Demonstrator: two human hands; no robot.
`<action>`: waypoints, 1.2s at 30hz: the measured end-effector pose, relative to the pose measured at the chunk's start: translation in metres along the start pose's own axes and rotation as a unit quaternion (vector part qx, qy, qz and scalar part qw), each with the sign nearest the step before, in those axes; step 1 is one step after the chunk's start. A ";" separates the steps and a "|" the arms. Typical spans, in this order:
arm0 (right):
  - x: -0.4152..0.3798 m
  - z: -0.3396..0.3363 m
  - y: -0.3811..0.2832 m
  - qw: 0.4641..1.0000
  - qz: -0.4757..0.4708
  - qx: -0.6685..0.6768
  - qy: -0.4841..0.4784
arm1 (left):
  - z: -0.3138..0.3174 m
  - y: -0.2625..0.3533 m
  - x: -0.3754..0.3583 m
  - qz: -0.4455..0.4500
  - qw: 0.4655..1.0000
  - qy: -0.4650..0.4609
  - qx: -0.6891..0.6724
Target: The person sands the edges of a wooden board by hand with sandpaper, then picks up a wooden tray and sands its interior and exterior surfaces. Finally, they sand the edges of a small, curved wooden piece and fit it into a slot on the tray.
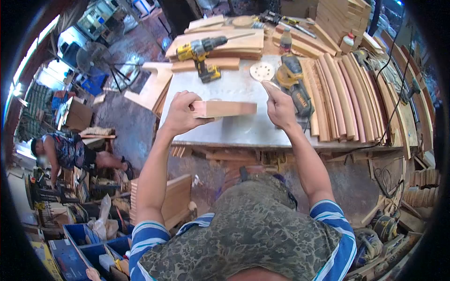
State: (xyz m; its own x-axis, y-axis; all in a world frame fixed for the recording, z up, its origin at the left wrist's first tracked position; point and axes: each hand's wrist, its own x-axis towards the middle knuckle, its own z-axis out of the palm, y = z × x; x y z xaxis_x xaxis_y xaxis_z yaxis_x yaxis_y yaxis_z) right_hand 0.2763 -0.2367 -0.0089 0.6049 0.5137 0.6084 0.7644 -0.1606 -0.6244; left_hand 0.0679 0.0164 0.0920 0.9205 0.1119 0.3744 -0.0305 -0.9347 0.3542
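Note:
Above the pale work table (187, 132), my left hand (182, 114) grips the left end of a short wooden block (225, 108), which lies level in the air. Its right end is blurred. Off that end, with a gap between, is my right hand (281, 107), its index finger stretched toward the upper left and the other fingers curled in. I cannot make out anything in it. Just right of this hand a yellow and black sander (294, 79) rests on the table. A round sanding disc (262, 71) with holes lies above the hand.
A yellow cordless drill (200, 54) stands near stacked boards (248, 41) at the back. Curved wooden pieces (344, 96) line the right side, with a black cable beyond. A person (70, 152) is low at the left, near blue bins (86, 243).

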 end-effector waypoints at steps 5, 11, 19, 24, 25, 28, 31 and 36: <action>-0.041 0.015 -0.040 0.997 -0.033 -0.046 -0.055 | 0.027 -0.011 -0.086 -0.029 0.996 0.053 -0.058; -0.067 0.068 -0.082 0.989 -0.066 0.041 -0.126 | 0.035 0.005 -0.101 -0.005 0.991 0.081 -0.106; -0.066 0.086 -0.135 0.964 -0.199 -0.022 -0.177 | 0.037 -0.024 -0.122 -0.028 0.984 0.005 -0.174; -0.054 0.094 -0.111 0.973 -0.137 -0.069 -0.173 | 0.034 -0.029 -0.121 0.005 0.979 0.054 -0.197; -0.062 0.100 -0.142 0.965 -0.164 -0.066 -0.195 | 0.037 -0.034 -0.123 0.005 0.981 0.052 -0.189; -0.061 0.103 -0.169 0.962 -0.188 -0.060 -0.188 | 0.030 -0.036 -0.125 0.007 0.981 0.027 -0.194; -0.045 0.105 -0.079 0.974 -0.170 -0.092 -0.120 | 0.032 -0.043 -0.128 0.019 0.977 0.042 -0.210; -0.051 0.117 -0.125 0.960 -0.197 -0.136 -0.148 | 0.023 -0.050 -0.128 -0.045 0.958 0.012 -0.283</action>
State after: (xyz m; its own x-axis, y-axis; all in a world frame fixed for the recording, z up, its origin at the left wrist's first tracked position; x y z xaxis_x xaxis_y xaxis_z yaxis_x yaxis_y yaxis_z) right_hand 0.1232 -0.1440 -0.0194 0.1974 0.7898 0.5807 0.9753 -0.0980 -0.1982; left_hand -0.0392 0.0408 0.0072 0.9207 0.1969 0.3370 -0.1635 -0.5895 0.7911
